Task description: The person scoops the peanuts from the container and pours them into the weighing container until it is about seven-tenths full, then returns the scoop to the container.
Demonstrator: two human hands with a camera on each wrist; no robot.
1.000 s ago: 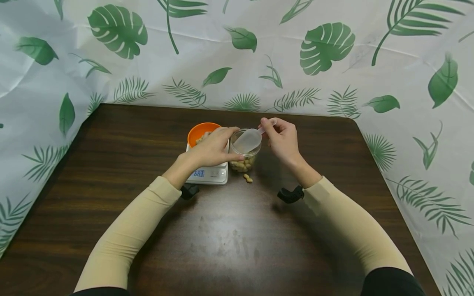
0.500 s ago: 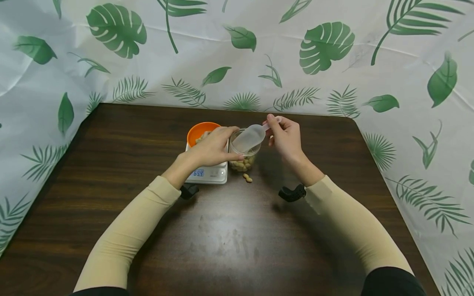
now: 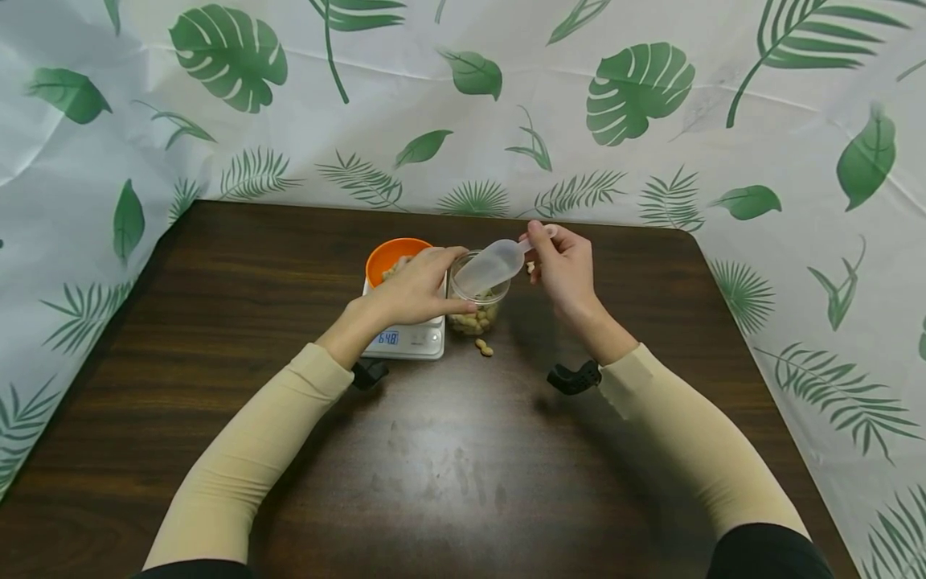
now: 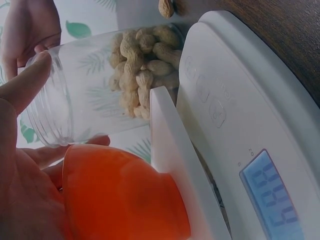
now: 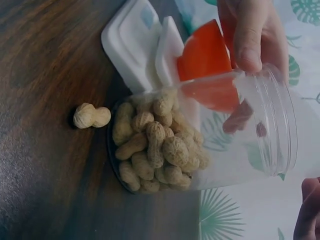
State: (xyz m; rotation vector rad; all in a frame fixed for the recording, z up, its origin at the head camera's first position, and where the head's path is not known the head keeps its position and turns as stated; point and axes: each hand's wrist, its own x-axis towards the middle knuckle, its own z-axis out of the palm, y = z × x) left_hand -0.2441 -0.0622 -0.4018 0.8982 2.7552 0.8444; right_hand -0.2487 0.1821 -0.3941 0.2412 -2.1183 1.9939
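Note:
My left hand (image 3: 415, 287) grips a clear jar (image 5: 225, 145) just below its threaded rim, thumb on the near side and fingers round the far side. Peanuts (image 5: 160, 145) fill the jar's lower part. With my right hand (image 3: 566, 269) I pinch the handle of a translucent white scoop (image 3: 492, 265). Its bowl tilts over the jar's mouth, and no scoop shows inside the jar in the right wrist view. Left of the jar, an orange bowl (image 4: 120, 195) holding peanuts sits on a white kitchen scale (image 3: 419, 344). My left hand partly covers this bowl in the head view.
A single loose peanut (image 5: 92, 116) lies on the dark wooden table (image 3: 434, 466) in front of the jar. The scale's lit display (image 4: 272, 195) shows digits. Behind the table hangs a leaf-patterned white sheet (image 3: 535, 96).
My right hand has moved slightly up and to the right, drawing the scoop partly back from over the jar's mouth. My left hand and the jar stay in place. The display digits differ.

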